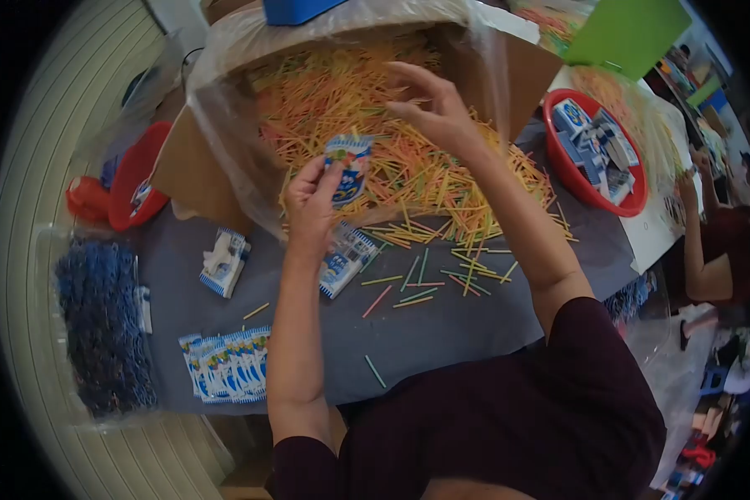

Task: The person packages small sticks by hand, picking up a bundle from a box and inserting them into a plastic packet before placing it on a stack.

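Note:
My left hand [312,196] grips a small blue and white packet [347,171], held upright, with a few yellow stick ends showing at its top edge. My right hand [433,104] is raised over the pile of thin coloured sticks [325,92], its fingers and thumb apart and nothing visible between them. The sticks, mostly yellow, orange and pink, fill a cardboard box [200,179] lined with clear plastic and spill out onto the table. Below my left hand lies another blue and white pack [347,260], partly hidden by my wrist.
Left of my forearm are a pack of wipes [224,262] and a row of flat packets [225,363]. Red basins stand at the left [129,187] and right [558,162], the right one holding packs. Dark blue pieces [100,325] fill a clear bag. Another person [721,250] works at right.

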`<action>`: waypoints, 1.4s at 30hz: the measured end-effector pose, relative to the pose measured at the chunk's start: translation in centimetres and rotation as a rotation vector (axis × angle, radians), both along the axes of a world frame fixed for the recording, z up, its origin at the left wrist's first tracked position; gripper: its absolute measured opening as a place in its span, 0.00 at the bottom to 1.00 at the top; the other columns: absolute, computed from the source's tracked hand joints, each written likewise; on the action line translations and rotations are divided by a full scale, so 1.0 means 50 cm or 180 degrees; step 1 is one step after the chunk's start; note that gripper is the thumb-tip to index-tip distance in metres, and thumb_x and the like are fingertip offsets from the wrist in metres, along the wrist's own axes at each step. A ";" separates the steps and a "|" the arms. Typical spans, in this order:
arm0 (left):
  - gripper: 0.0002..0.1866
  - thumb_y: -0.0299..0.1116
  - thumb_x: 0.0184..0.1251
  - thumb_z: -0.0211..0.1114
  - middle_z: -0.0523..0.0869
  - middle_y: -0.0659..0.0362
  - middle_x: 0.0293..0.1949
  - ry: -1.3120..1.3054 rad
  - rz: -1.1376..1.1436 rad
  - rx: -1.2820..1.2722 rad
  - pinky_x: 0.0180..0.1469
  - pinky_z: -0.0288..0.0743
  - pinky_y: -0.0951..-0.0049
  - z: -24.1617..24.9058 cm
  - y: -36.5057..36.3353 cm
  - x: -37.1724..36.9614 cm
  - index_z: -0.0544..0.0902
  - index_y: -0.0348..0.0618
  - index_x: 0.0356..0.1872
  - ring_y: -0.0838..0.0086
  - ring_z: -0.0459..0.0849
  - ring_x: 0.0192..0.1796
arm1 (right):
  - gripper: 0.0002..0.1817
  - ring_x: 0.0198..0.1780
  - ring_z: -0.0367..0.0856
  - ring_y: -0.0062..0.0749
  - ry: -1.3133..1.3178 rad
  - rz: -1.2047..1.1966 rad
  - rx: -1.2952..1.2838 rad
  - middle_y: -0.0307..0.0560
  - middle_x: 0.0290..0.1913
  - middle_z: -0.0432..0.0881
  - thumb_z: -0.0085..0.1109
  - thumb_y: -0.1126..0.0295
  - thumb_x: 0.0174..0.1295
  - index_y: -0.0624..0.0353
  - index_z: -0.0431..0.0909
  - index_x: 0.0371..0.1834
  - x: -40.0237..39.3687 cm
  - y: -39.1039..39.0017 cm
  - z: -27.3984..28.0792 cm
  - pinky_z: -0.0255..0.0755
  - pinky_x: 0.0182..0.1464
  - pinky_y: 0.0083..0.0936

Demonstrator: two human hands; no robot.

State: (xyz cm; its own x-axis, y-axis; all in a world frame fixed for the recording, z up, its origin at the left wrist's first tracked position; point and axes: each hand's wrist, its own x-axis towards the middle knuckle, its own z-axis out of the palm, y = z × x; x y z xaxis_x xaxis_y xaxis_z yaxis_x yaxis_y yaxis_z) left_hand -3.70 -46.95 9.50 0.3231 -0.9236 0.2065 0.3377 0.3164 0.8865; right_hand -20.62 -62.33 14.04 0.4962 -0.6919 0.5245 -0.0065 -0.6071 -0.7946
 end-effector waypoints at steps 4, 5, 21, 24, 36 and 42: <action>0.11 0.28 0.73 0.61 0.87 0.63 0.39 -0.0392 0.0014 0.0104 0.40 0.76 0.84 -0.004 0.018 -0.003 0.83 0.35 0.50 0.86 0.83 0.38 | 0.12 0.32 0.81 0.19 0.1021 0.0477 -0.1018 0.44 0.29 0.83 0.66 0.75 0.57 0.62 0.84 0.44 0.032 0.092 0.022 0.74 0.36 0.20; 0.11 0.28 0.73 0.61 0.87 0.63 0.39 -0.0401 -0.0083 0.0107 0.40 0.76 0.84 -0.001 0.023 -0.010 0.83 0.35 0.50 0.86 0.83 0.38 | 0.12 0.32 0.81 0.19 0.1028 0.0382 -0.0994 0.44 0.29 0.83 0.66 0.75 0.57 0.62 0.84 0.44 0.031 0.101 0.019 0.74 0.36 0.20; 0.14 0.19 0.61 0.68 0.86 0.62 0.41 -0.0844 0.0946 0.0182 0.45 0.78 0.81 -0.006 0.162 -0.025 0.81 0.35 0.48 0.83 0.83 0.42 | 0.20 0.34 0.83 0.39 0.0659 0.0253 -0.1111 0.52 0.35 0.81 0.67 0.72 0.55 0.57 0.80 0.53 0.007 0.179 0.031 0.76 0.36 0.32; 0.15 0.19 0.61 0.68 0.86 0.62 0.40 -0.0436 0.0648 0.0092 0.45 0.77 0.81 -0.001 0.186 -0.069 0.81 0.36 0.50 0.82 0.83 0.43 | 0.22 0.33 0.81 0.24 0.0959 0.1471 -0.0086 0.44 0.35 0.83 0.67 0.78 0.54 0.57 0.79 0.55 0.014 0.266 0.028 0.72 0.33 0.22; 0.14 0.14 0.59 0.63 0.83 0.60 0.42 -0.0481 0.0956 -0.0073 0.51 0.74 0.77 -0.036 0.308 -0.065 0.80 0.35 0.47 0.79 0.81 0.46 | 0.20 0.42 0.81 0.27 0.0604 0.1765 0.0147 0.39 0.39 0.84 0.70 0.81 0.47 0.59 0.82 0.47 0.050 0.343 -0.029 0.74 0.46 0.26; 0.15 0.14 0.56 0.67 0.82 0.58 0.42 -0.1267 0.1544 -0.0198 0.53 0.74 0.76 -0.036 0.338 -0.070 0.81 0.34 0.44 0.73 0.81 0.48 | 0.13 0.43 0.83 0.32 0.0422 0.1753 0.0134 0.44 0.36 0.84 0.67 0.84 0.47 0.60 0.81 0.37 0.050 0.369 -0.047 0.74 0.46 0.28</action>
State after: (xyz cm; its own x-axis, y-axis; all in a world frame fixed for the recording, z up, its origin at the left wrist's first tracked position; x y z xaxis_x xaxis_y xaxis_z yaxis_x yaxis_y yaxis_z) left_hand -7.22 -30.06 7.69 0.5895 -0.6735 0.4459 -0.2093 0.4058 0.8897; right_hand -18.14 -43.90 11.70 0.8495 -0.3314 0.4106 0.2006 -0.5169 -0.8322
